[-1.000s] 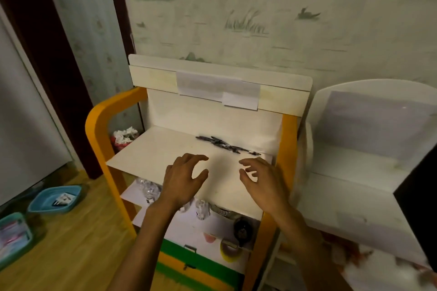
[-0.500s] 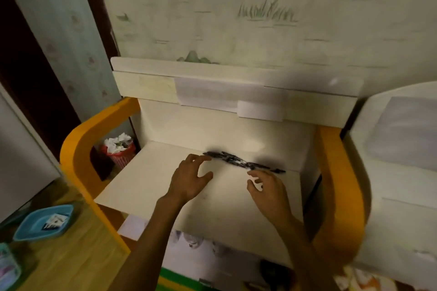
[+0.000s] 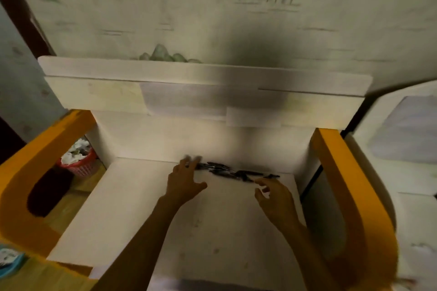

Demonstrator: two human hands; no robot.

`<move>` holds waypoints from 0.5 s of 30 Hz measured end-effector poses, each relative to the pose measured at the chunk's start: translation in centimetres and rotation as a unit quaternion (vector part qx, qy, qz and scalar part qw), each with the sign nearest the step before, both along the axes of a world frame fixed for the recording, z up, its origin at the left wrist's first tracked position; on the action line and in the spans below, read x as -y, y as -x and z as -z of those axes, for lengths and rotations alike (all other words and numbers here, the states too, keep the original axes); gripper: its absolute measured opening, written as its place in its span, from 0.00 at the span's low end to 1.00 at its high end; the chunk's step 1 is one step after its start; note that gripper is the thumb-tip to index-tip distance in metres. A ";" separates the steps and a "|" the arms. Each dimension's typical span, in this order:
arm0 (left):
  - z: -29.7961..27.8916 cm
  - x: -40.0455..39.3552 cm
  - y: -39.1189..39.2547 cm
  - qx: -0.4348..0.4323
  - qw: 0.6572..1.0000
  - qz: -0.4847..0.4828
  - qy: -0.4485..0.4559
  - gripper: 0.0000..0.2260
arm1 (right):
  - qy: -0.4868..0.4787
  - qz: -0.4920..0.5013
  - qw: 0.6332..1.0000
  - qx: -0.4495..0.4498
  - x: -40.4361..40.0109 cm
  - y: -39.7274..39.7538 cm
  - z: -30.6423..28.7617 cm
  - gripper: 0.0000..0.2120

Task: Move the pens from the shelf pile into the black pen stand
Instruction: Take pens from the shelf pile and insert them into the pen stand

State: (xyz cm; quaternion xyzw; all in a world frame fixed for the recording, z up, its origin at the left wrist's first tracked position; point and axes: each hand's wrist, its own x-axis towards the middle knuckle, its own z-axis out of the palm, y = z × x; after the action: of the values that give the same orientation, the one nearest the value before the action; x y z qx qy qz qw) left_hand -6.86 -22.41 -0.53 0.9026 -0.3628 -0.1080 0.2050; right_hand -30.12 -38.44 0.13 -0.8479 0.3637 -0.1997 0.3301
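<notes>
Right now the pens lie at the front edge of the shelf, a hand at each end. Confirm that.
Not quite. The head view shows the pens lying at the back of the shelf, against its rear panel. The left hand and right hand are at the ends.

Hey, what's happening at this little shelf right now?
A person is reaching with both bare hands for a pile of dark pens lying at the back of a white shelf. The left hand touches the pile's left end with spread fingers; the right hand hovers by its right end. No pen is lifted yet.
</notes>
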 end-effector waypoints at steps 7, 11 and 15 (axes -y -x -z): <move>3.4 2.5 -1.2 0.008 0.999 0.031 -0.014 0.41 | -0.002 0.050 0.998 -0.025 2.8 -0.3 1.0 0.17; 4.4 2.5 -1.7 0.025 0.999 0.040 0.013 0.40 | 0.000 0.054 0.998 -0.037 3.5 -0.6 1.5 0.16; 4.2 2.8 -2.2 0.048 0.997 0.063 -0.007 0.42 | 0.000 0.060 0.998 -0.037 3.9 -1.0 1.9 0.16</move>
State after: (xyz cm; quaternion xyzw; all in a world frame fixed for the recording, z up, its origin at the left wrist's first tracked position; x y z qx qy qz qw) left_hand -4.65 -25.25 -4.77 0.8836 -0.4273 -0.0803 0.1737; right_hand -29.13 -42.35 -1.79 -0.8312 0.4259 -0.1876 0.3040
